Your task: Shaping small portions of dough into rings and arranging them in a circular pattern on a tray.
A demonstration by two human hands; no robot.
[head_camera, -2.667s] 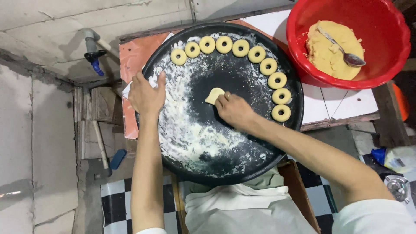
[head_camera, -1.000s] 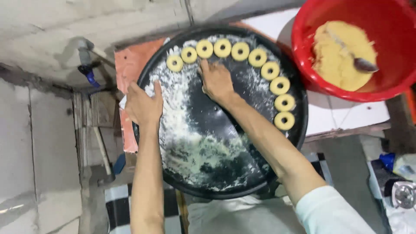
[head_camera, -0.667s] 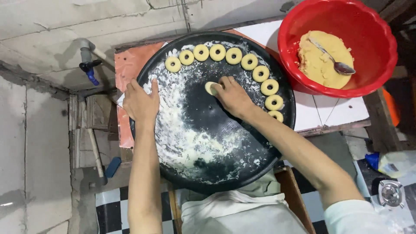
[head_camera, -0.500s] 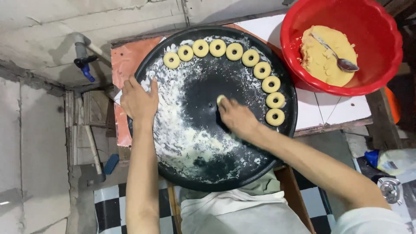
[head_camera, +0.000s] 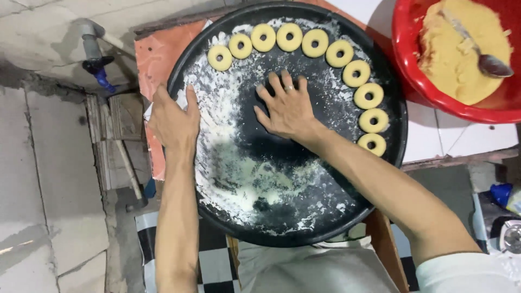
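Ten dough rings [head_camera: 316, 42] line the floured black tray [head_camera: 282, 217]; right hand [head_camera: 287, 108] presses flat, fingers spread, left hand [head_camera: 173, 122] steadies the rim, dough [head_camera: 461, 54] remaining in the red bowl [head_camera: 412, 81]

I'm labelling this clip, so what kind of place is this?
Probably a home or small backyard baking spot: a floured black round tray edged with ring-shaped dough pieces, a red bowl of dough, bare concrete and a wall tap alongside.
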